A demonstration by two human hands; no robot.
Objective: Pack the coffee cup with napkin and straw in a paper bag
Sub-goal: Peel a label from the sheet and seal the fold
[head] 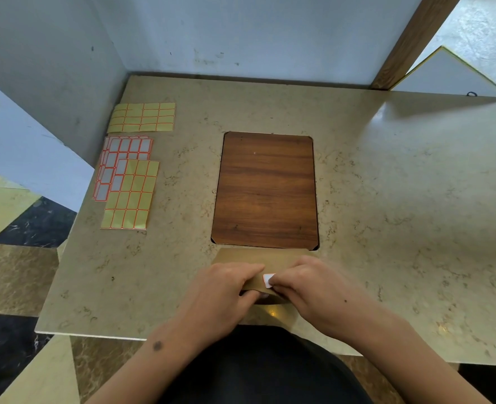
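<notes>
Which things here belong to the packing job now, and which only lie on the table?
In use:
- paper bag, folded top held by both hands
- white sticker on the fold, under the right hand
- left hand, its grip on the fold

Lying about:
- yellow label sheets
- red-edged label sheets
- wooden panel set in the table

Cup, napkin, straw: not visible.
</notes>
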